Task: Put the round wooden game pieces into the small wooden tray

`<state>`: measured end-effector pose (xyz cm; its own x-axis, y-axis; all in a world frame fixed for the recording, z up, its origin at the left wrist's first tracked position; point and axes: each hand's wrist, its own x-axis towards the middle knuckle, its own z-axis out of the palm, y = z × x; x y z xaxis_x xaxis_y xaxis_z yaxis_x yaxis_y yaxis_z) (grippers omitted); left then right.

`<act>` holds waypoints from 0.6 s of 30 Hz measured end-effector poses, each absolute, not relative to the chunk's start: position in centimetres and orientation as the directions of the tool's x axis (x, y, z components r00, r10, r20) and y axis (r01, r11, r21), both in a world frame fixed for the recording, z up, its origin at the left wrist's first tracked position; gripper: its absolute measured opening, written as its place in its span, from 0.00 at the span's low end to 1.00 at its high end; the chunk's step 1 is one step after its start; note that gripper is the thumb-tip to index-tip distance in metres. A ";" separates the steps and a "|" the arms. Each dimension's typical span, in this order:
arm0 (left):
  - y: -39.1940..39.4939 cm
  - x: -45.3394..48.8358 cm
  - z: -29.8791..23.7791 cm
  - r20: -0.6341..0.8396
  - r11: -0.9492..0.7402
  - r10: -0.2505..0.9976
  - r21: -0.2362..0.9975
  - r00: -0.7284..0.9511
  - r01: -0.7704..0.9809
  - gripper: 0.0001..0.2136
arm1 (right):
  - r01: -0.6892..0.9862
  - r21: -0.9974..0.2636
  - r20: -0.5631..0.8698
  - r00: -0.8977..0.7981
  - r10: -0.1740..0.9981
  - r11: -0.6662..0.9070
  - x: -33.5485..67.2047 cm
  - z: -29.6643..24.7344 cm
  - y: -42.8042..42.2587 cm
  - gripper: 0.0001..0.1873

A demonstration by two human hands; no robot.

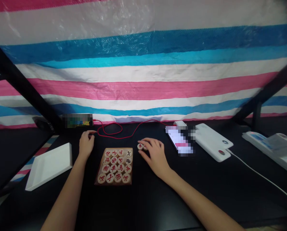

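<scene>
Your forearms (70, 189) flanked the boxed chess pieces (113, 168); your left hand (86, 143) was loosely open, while your right hand (155, 156) curved around two loose discs (140, 146), whether gripping I couldn't tell.

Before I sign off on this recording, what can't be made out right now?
- Head view: the half-covered xiangqi piece; the right hand hides much of its face.
- Head view: the left hand's palm; turned away, so whether anything is in it can't be told.
- Head view: the phone's screen; pixelation blurs what it shows.
- Head view: the power strip's near end; cut off by the right edge.
</scene>
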<state>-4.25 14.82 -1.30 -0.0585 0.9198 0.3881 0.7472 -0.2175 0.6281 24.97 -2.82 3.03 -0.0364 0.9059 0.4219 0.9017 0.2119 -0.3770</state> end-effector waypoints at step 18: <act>14.4 -4.0 -1.3 0.448 -0.250 0.894 0.520 -0.012 0.817 0.14 | 0.816 -0.347 0.248 -0.396 0.884 0.463 22.6 4.2 -5.0 0.13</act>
